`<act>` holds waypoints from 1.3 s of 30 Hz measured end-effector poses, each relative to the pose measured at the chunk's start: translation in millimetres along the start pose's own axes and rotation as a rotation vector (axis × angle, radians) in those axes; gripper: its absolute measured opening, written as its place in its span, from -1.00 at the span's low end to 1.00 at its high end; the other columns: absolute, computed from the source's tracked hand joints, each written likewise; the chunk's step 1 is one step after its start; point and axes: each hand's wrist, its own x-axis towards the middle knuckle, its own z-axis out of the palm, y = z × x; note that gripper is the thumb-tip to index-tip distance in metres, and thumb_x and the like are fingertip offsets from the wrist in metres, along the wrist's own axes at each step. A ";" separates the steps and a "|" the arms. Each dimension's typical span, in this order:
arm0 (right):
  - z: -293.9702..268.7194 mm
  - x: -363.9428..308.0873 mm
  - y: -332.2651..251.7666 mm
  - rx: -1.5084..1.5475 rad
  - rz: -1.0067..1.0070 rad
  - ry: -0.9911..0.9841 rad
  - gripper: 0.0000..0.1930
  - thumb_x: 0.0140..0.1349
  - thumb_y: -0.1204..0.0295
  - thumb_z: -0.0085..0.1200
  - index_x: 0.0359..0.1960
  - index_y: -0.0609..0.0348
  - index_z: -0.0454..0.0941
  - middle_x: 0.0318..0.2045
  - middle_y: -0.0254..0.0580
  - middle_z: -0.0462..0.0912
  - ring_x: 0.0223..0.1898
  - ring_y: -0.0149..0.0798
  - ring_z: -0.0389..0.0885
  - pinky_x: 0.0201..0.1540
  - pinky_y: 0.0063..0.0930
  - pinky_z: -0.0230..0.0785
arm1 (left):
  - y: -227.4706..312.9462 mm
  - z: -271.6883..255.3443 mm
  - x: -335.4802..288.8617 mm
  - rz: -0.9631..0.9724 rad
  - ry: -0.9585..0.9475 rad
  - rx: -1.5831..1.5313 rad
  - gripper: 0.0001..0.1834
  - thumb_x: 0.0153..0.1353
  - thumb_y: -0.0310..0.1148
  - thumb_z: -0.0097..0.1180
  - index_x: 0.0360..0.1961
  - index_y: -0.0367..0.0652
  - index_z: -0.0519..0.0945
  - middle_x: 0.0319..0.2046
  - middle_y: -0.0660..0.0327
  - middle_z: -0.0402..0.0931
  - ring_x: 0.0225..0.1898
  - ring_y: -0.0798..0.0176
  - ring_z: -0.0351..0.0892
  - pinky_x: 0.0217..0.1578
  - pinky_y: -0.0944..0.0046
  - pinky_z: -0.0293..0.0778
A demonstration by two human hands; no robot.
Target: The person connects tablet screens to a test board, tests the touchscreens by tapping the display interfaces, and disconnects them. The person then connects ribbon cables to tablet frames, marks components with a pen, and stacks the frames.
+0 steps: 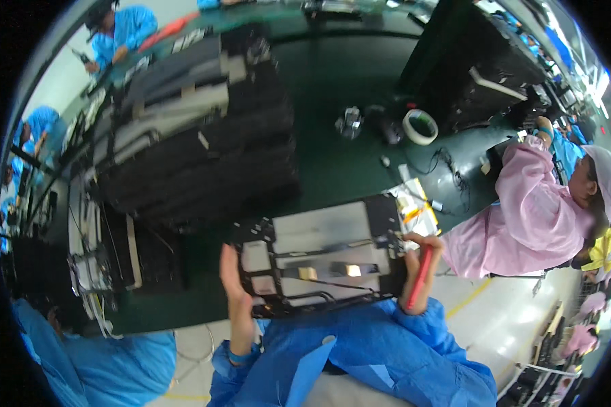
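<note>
A flat black frame (380, 224) with grey plates, dark strips and two small yellowish squares lies tilted just above my lap, at the table's near edge. Along its left edge rests my left hand (233, 285), fingers stretched upward, the side of the frame against the palm and thumb side. My right hand (417, 271) is at the right edge, with the fingers closed around a red pen (421, 277) that points down toward the wrist. The fingertips of that hand touch the frame's corner. Motion blur hides the exact grip.
A tall stack of black trays (204, 163) stands on the dark green table (346, 61) ahead left. Another black stack (475, 68) is far right. Between them lie a tape roll (421, 127), cables (448, 169) and papers (416, 210). A person in pink (536, 210) sits right; a blue sleeve (102, 359) is near left.
</note>
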 end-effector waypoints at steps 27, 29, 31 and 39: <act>152.7 499.7 39.1 0.226 -0.244 -0.151 -0.56 0.01 0.61 0.28 -0.13 0.17 0.29 -0.24 -0.12 0.54 -0.21 -0.32 0.51 -0.17 -0.49 0.41 | -26.2 116.6 110.7 0.366 -0.223 0.090 -0.01 0.11 -0.21 0.17 0.36 -0.28 -0.23 0.29 -0.15 0.08 0.03 0.00 0.47 0.15 0.05 0.23; 187.7 503.2 89.6 0.282 -0.098 -0.109 -0.54 -0.01 0.59 0.29 -0.12 0.17 0.29 -0.25 -0.13 0.53 -0.21 -0.31 0.51 -0.16 -0.46 0.41 | -30.9 115.6 105.8 0.261 -0.277 0.181 0.00 0.01 -0.35 0.24 0.35 -0.30 -0.15 0.29 -0.11 0.09 0.02 0.02 0.49 0.11 0.10 0.29; 216.2 511.0 139.8 0.317 -0.012 -0.095 -0.51 -0.02 0.56 0.32 -0.10 0.18 0.29 -0.25 -0.13 0.53 -0.23 -0.31 0.51 -0.15 -0.44 0.41 | -31.4 114.3 102.5 0.182 -0.363 0.324 -0.03 -0.01 -0.37 0.26 0.34 -0.30 -0.07 0.29 -0.07 0.10 0.01 0.04 0.49 0.09 0.13 0.32; 213.8 536.3 164.8 -0.508 -0.473 -0.472 -0.46 0.06 0.04 0.23 -0.11 0.19 0.38 -0.29 -0.11 0.56 -0.30 -0.19 0.50 -0.23 -0.26 0.40 | -24.1 115.1 103.8 0.085 -0.336 0.291 -0.07 0.02 -0.46 0.23 0.34 -0.30 -0.06 0.25 -0.03 0.20 -0.01 0.05 0.50 0.06 0.16 0.35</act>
